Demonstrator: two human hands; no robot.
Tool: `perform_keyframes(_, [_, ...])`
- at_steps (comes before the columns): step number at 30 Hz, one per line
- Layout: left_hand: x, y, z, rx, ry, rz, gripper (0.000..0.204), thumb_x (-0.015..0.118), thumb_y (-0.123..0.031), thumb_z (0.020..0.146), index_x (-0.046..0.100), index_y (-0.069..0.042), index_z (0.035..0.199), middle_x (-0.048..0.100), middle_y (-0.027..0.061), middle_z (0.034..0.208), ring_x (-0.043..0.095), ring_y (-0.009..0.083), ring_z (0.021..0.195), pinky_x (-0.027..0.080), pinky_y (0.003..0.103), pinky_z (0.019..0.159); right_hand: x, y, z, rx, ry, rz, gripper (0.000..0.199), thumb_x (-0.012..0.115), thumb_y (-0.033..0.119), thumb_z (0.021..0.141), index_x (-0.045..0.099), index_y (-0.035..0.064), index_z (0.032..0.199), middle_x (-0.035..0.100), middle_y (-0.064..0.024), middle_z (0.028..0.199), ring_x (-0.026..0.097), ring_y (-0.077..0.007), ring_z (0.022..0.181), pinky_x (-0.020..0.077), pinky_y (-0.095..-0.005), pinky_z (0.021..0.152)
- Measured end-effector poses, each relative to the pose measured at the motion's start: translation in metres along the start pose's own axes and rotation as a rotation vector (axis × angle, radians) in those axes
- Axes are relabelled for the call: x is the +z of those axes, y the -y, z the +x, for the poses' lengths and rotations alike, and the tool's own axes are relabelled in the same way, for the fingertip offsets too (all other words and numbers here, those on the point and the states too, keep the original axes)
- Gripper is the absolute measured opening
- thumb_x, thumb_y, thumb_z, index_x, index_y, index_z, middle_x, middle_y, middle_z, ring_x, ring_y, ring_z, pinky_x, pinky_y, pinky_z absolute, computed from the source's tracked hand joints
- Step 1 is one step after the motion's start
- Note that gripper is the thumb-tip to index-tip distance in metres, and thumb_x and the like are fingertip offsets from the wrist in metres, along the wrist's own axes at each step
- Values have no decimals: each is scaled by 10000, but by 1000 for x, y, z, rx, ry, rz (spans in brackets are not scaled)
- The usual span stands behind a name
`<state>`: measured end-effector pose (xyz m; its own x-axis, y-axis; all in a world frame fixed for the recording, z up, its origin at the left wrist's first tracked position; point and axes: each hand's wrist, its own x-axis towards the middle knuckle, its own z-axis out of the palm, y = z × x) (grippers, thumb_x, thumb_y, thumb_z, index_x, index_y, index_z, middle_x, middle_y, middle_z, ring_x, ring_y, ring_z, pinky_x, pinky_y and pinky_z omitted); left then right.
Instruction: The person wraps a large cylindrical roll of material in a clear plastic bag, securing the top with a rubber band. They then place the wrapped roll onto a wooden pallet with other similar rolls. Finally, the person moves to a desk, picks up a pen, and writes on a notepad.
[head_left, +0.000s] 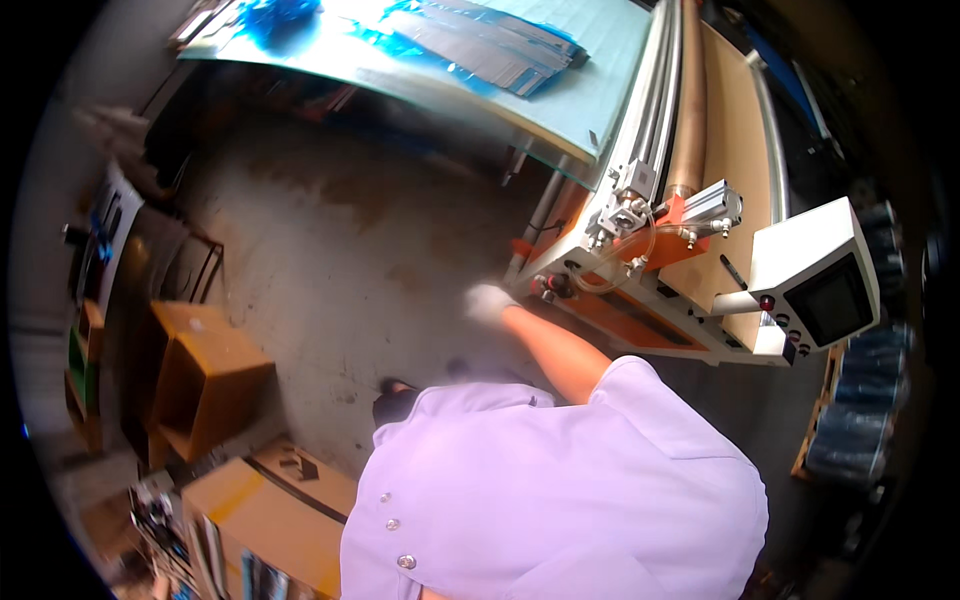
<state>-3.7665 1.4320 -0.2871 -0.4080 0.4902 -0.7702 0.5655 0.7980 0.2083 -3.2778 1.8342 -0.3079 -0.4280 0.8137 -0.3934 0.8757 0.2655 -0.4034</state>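
My gloved right hand is blurry, so I can't tell if its fingers are open or closed. My left is out of sight. The orange-and-white machine is near, on the right. I think I'm between jobs; touching it would call for a reach right. Farther ahead, blue-wrapped strips lie on the counter.

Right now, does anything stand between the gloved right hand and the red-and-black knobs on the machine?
Nothing visible does: a gap separates the gloved right hand from the knobs. The orange fitting sits above that path in the picture. The hand is blurred, and one view leaves depth uncertain.
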Motion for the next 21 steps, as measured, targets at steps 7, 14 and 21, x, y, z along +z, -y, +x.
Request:
perform_keyframes(7, [-141, -71, 156, 147, 21, -32, 448, 500, -437, 960, 698, -34, 953, 686, 163, 892, 649, 307, 787, 508, 405, 711, -46, 51, 69, 368, -13, 104, 192, 649, 216, 767, 728, 77, 874, 716, -155, 917, 696, -320, 849, 558, -412, 746])
perform_keyframes(14, [-394, -191, 418, 358, -134, -218, 429, 518, -424, 969, 684, -46, 852, 662, 63, 738, 632, 214, 608, 496, 343, 545, 56, 79, -32, 1095, 249, 245, 310, 716, 222, 770, 743, 54, 1029, 719, -126, 1067, 688, -305, 993, 551, -392, 864])
perform_keyframes(21, [-482, -441, 532, 417, 89, -646, 284, 588, -393, 957, 574, -131, 850, 490, -12, 615, 444, 120, 456, 336, 268, 415, 68, 146, -4, 1071, 49, 499, 344, 755, 238, 720, 734, 18, 983, 717, -173, 974, 681, -323, 923, 536, -396, 808])
